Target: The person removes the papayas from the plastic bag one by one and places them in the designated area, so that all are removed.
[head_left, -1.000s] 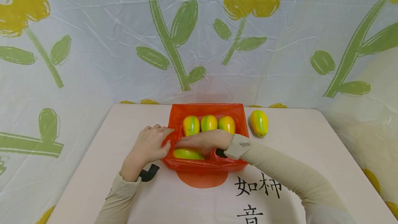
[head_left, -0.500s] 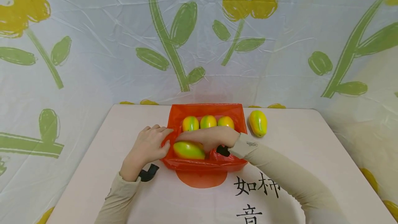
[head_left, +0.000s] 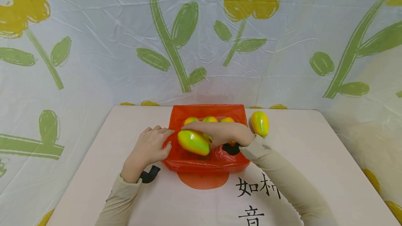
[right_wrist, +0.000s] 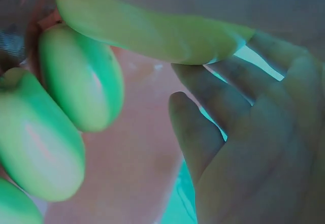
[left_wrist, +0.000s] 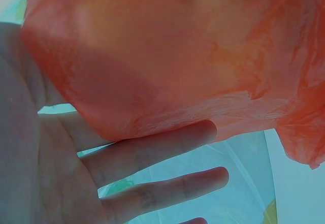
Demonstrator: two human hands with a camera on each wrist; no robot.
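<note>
My right hand [head_left: 216, 132] holds a yellow-green papaya [head_left: 194, 143] above the floor of an open red plastic bag [head_left: 205, 166]. In the right wrist view the held papaya [right_wrist: 152, 36] lies across the fingertips; the thumb side is hidden. Several other papayas [head_left: 209, 119] stand in a row at the bag's back, partly covered by my right hand. My left hand [head_left: 154, 145] rests at the bag's left rim. In the left wrist view its fingers [left_wrist: 152, 150] stretch out straight along the red plastic [left_wrist: 167, 82], and its thumb is not clearly visible.
One more papaya [head_left: 259, 123] lies on the pale tabletop [head_left: 292, 142], just right of the bag. Black characters [head_left: 257, 186] and a red disc [head_left: 204, 180] are printed in front of the bag. A flower-patterned sheet [head_left: 270, 79] rises behind the table.
My right hand has lifted the papaya from the bag's front left floor, bringing it up and slightly right, tilted. My left hand stays at the left rim.
</note>
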